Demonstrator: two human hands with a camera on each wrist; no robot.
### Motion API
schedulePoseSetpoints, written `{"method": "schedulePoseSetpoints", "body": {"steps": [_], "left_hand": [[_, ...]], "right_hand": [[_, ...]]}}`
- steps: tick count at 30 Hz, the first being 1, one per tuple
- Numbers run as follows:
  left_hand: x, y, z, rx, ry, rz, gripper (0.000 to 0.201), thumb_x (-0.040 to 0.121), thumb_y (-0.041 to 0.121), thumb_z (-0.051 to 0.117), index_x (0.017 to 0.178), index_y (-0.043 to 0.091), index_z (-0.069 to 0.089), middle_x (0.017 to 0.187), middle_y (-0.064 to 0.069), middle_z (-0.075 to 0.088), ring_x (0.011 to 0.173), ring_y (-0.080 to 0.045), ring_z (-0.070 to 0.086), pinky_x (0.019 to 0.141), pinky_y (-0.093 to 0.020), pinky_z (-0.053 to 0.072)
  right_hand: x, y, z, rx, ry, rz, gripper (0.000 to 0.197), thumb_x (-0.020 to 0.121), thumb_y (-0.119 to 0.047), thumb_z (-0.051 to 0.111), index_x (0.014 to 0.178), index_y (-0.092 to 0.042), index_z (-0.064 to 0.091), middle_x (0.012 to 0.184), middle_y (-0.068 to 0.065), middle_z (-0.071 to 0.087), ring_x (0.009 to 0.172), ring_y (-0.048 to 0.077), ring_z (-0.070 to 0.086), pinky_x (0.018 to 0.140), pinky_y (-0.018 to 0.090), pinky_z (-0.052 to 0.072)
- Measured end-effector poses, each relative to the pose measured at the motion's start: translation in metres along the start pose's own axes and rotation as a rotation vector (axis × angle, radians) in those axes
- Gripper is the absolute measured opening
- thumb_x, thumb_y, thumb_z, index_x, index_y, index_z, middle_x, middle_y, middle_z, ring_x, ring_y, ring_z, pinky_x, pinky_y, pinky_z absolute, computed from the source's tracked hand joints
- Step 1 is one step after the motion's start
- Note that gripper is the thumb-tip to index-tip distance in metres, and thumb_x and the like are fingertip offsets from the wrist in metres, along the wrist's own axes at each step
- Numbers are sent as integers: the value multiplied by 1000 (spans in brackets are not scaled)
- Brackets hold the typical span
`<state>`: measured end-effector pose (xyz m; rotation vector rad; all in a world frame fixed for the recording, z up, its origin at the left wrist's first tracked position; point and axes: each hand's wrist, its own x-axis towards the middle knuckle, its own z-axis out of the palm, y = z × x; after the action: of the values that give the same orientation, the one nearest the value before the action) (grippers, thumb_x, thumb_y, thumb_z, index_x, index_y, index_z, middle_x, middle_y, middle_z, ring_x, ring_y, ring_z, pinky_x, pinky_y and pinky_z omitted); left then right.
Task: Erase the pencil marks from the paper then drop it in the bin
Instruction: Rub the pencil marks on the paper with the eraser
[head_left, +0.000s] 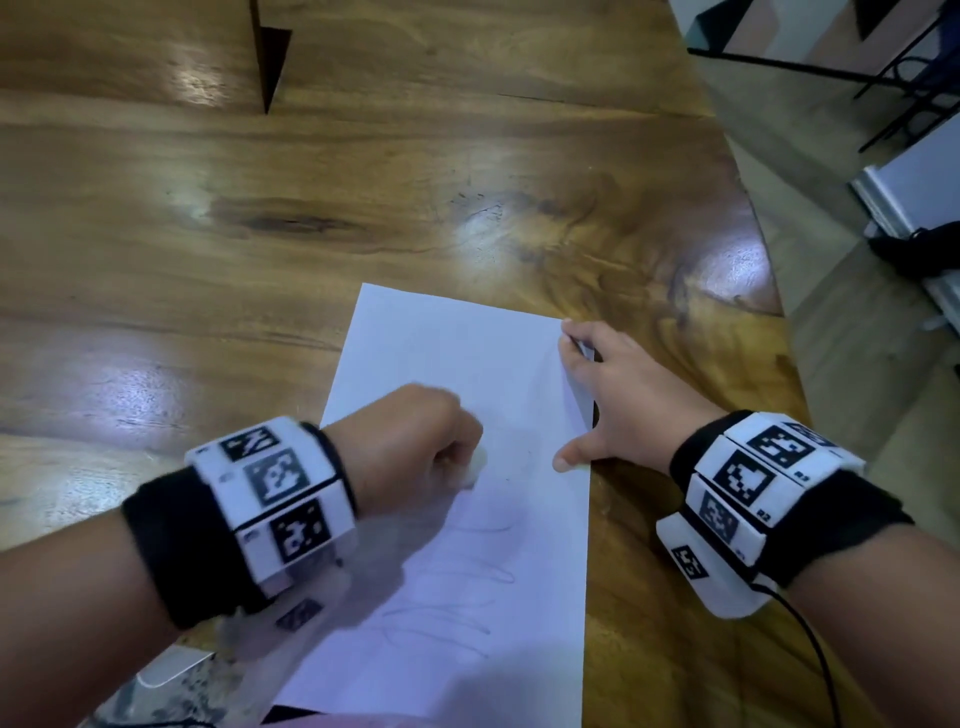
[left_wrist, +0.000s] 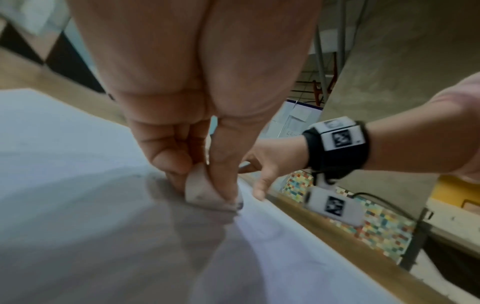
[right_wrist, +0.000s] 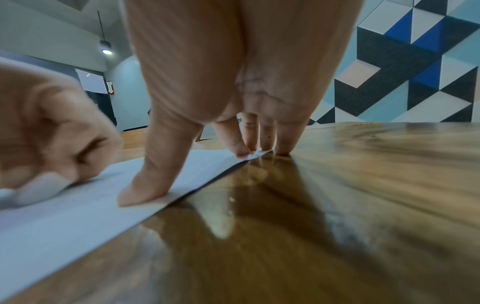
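Wooden tabletop (head_left: 467, 171) carries the paper (head_left: 467, 545) at six o'clock; left hand (head_left: 410, 441) pinches an eraser (left_wrist: 205, 191) onto it, right hand (head_left: 618, 400), fingers spread, presses its three o'clock edge.

No legible words, brands or numbers. The wristbands (head_left: 270, 499) on both wrists carry black-and-white square fiducial markers, with tiny characters beside them too small to read. The paper (head_left: 467, 597) bears only looping pencil scribbles (head_left: 441, 608), not letters. A wall sign (right_wrist: 110, 87) shows a downward arrow.
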<state>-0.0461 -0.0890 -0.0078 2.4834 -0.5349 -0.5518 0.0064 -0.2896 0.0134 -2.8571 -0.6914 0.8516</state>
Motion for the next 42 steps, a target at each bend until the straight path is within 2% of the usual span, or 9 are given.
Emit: {"method": "schedulePoseSetpoints", "body": {"steps": [2,7,13,18,24,30,34,36,42], "left_hand": [[-8,2,4,-3,-52,-7,9,72,13,60,64,10,58,69,2,53,57,-8,43,55,-13,30],[25,15,-2,5,99,-40,12,76,12,62,66,12,56,75,-4,51,69,-21,47,53,-12,29],[1,9,4,12,-134,6,10,75,21,65,70,13,63,80,-5,67,71,-19,54,63,-23,41],[21,8,3,27,167,-55,6,72,4,59,68,8,59,66,8,45,64,-17,46,53,-14,29],[-3,3,9,-6,-145,63,13,74,17,65,66,8,60,69,1,61,58,-7,47,57,-14,36],[32,19,5,29,150,-46,9,78,16,59,75,7,61,83,-8,57,74,-24,51,65,-29,37],[-4,18,14,-39,-75,82,10,67,14,52,62,9,58,65,5,54,62,-14,49,55,-16,33],[-9,19,15,-6,-144,100,8,71,11,56,64,9,59,69,2,58,65,-17,52,56,-20,33],[33,20,4,66,107,-19,3,77,11,57,74,11,58,80,-5,50,74,-23,47,64,-28,33]], "right_hand": [[0,0,0,7,-1,-1,117,65,-48,79,149,-7,8,154,-7,0,141,13,5,114,22,16],[0,-2,-1,-11,-3,4,117,65,-48,78,149,-7,8,154,-6,0,142,14,5,114,22,15],[0,-1,-1,-5,-7,11,117,65,-49,78,149,-7,8,154,-7,-1,142,13,4,115,24,18],[1,-1,0,-3,-2,13,118,65,-48,78,149,-6,8,155,-6,-1,142,14,4,115,25,17],[1,-1,0,0,-1,20,117,65,-48,79,149,-7,9,154,-6,0,142,13,4,114,24,18],[2,0,1,-11,1,15,118,64,-50,78,149,-6,8,154,-4,0,142,15,4,116,26,18],[3,1,3,-12,1,21,119,64,-50,78,149,-8,7,154,-5,1,141,15,6,115,31,24],[2,1,3,-5,3,22,119,64,-50,78,149,-8,6,154,-6,0,141,14,6,115,32,24],[3,0,1,-4,-1,16,119,65,-50,78,149,-6,6,154,-5,-1,142,15,4,116,29,19]]}}
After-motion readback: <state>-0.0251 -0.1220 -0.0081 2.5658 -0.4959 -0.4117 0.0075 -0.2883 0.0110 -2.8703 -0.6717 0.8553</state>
